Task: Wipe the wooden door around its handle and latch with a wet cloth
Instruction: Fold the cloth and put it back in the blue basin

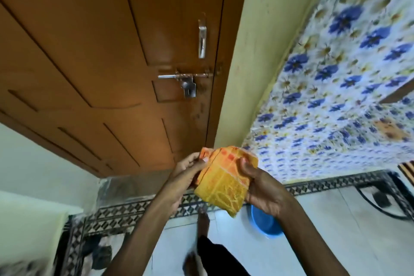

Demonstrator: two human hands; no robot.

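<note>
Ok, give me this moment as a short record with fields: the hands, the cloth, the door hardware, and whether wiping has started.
left hand: grips the cloth's left edge
right hand: grips the cloth's right side
cloth: yellow-orange, folded, held between both hands, away from the door
door: brown wood, closed
handle: metal, vertical, untouched
latch: metal sliding bolt below the handle, hasp hanging down
basin: blue, on the floor below the hands
wiping: not yet begun
</note>
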